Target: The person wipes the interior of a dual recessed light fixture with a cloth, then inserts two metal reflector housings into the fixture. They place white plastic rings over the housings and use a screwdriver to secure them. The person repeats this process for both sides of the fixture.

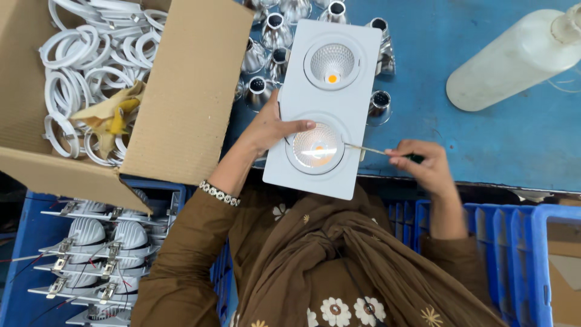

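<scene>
A white rectangular double downlight fitting [357,79] lies on the blue table [484,139], with two round reflector lamps in it. My left hand [269,127] holds the fitting's left edge, thumb laid over the rim of the near lamp [315,147]. My right hand [420,165] grips a thin screwdriver [366,149] whose tip reaches the near lamp's right rim. The far lamp [331,62] shows a yellow chip at its centre.
An open cardboard box [187,91] of white plastic rings [91,54] stands at left. Several shiny metal reflectors [272,36] lie behind the fitting. A frosted plastic bottle [514,57] lies at right. Blue crates [514,242] hold finished fittings [91,254] at lower left.
</scene>
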